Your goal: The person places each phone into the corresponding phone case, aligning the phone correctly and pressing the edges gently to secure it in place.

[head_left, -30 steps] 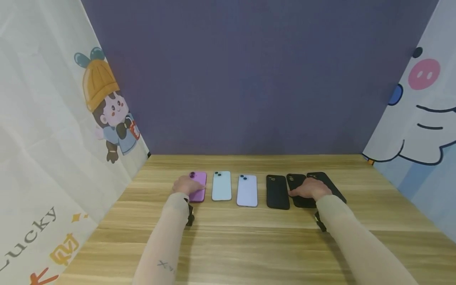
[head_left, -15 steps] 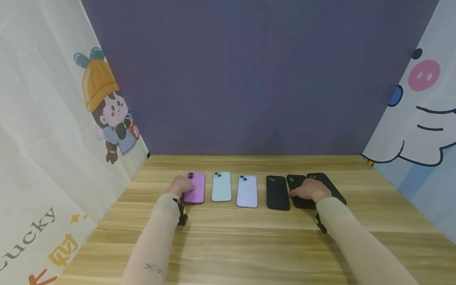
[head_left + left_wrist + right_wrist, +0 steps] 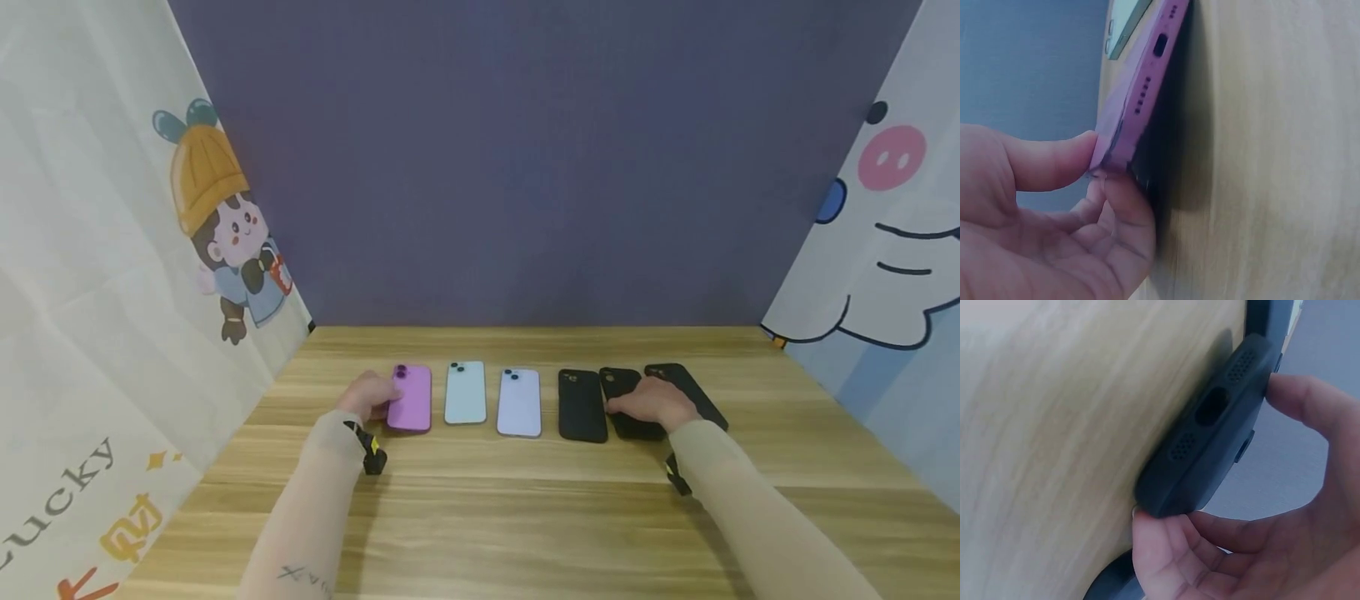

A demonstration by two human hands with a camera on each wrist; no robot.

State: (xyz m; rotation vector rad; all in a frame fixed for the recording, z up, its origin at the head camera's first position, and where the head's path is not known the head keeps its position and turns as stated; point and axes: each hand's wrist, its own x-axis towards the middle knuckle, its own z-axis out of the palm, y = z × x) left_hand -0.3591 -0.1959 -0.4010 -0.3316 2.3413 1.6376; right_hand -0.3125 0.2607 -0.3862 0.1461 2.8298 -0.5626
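At the left end of a row, my left hand (image 3: 367,395) pinches the left edge of a pink-purple phone (image 3: 412,400). In the left wrist view the thumb (image 3: 1054,164) is on the back of that phone (image 3: 1135,106) and the curled fingers are under its edge, which is tilted up off the table. My right hand (image 3: 656,402) grips the middle black phone case (image 3: 633,427) across its width. The right wrist view has the thumb (image 3: 1304,403) on one long side of this case (image 3: 1204,431) and the fingertips on the other.
Between the hands lie a pale mint phone (image 3: 466,392), a lavender phone (image 3: 519,403) and a black phone case (image 3: 582,406). Another black case (image 3: 678,377) lies slanted past the right hand. A dark panel (image 3: 480,167) stands behind the wooden table (image 3: 480,525).
My left hand has slid left, from over the purple phone to its left edge, and the phone has shifted slightly left. My right hand has barely moved and keeps its grip.
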